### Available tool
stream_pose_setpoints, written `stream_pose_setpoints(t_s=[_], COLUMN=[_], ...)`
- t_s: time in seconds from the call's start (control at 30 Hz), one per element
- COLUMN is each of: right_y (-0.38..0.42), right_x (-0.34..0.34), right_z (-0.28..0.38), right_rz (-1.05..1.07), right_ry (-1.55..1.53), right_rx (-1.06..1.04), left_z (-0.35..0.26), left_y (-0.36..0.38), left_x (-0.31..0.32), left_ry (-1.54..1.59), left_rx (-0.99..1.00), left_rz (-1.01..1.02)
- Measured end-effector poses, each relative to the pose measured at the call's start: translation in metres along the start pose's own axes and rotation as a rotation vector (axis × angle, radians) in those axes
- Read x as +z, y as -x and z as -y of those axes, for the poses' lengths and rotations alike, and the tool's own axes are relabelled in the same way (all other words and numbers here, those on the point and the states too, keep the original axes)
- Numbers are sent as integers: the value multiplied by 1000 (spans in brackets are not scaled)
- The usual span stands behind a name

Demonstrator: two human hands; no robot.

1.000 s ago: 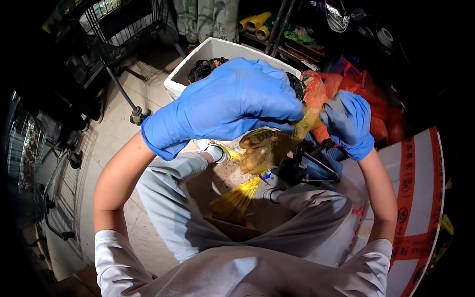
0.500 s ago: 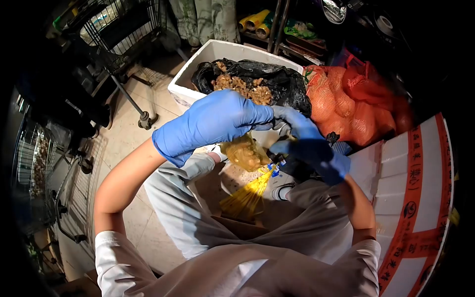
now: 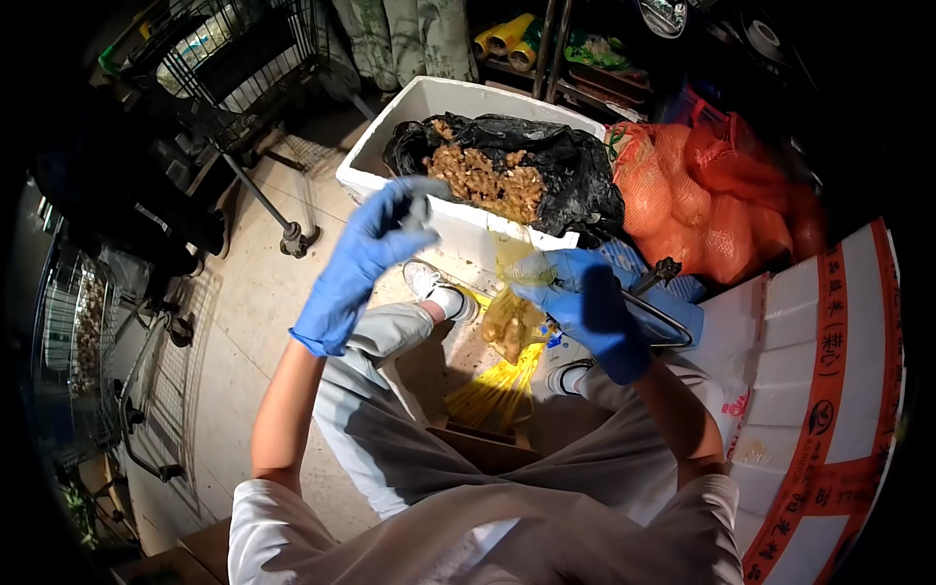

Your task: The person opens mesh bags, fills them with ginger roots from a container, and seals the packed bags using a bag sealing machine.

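My right hand (image 3: 597,310), in a blue glove, is closed on a yellow mesh bag (image 3: 511,330) with lumpy pieces, seemingly ginger, in its bottom. The bag hangs between my knees, its loose top standing above the fingers. My left hand (image 3: 359,255), also gloved, is off to the left, apart from the bag, with fingers curved and spread around nothing. Beyond both hands, a heap of ginger (image 3: 478,180) lies on black plastic (image 3: 577,190) inside a white foam box (image 3: 359,164). Below the bag, a bundle of yellow mesh (image 3: 495,392) fans over a cardboard box (image 3: 478,448).
Red net sacks (image 3: 721,219) bulge at the right behind a white foam box with red tape (image 3: 819,390). A blue stool-like object (image 3: 673,317) is beside my right hand. A wheeled cart (image 3: 258,78) stands at the upper left, and wire racks (image 3: 83,331) line the left side.
My hands were together over the bag. The left has pulled away to the left and opened; the right has moved slightly down, keeping the bag, which hangs lower.
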State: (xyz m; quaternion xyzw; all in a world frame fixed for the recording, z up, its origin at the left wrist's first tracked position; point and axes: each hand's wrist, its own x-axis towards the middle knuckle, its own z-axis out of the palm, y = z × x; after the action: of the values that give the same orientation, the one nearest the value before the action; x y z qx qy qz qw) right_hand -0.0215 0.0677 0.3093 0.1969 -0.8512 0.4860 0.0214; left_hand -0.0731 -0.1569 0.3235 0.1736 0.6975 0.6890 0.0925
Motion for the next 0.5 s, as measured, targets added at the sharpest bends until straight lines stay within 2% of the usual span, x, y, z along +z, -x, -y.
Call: stream_pose_setpoints(t_s=[0.03,0.13,0.17,0.2,0.23,0.3,0.33,0.37,0.4,0.43,0.47,0.5], right_y=[3,13,16,17,19,24,25,28,31,32,32,35], right_x=[0,6,6,3,1,-1,-3,-2,-1,-3,-5,-16], right_z=[3,-18,-20,-14,-13,-11,-7,-7,-7,-2,4,15], right_rz=[12,-75,-113,-82,-84,-74,-99,-102,-182,-197,-212,-213], right_ry=[98,176,197,90,91,-17,33,29,177,151,125,236], right_rx=[8,-153,-248,-217,-211,-153,-181,-175,-269,-249,-229,-34], left_z=[11,36,36,35,35,37,42,46,48,49,46,48], left_y=[8,11,12,13,15,17,21,22,23,26,30,32], left_x=[13,37,49,61,69,80,84,85,85,86,90,90], left_ry=[-25,-192,-64,64,67,158,126,125,91,58,44,40], left_rx=[-62,-21,-13,-8,-10,-250,-116,-123,9,138,101,94], left_rz=[107,351,377,405,410,388,329,334,306,277,189,190])
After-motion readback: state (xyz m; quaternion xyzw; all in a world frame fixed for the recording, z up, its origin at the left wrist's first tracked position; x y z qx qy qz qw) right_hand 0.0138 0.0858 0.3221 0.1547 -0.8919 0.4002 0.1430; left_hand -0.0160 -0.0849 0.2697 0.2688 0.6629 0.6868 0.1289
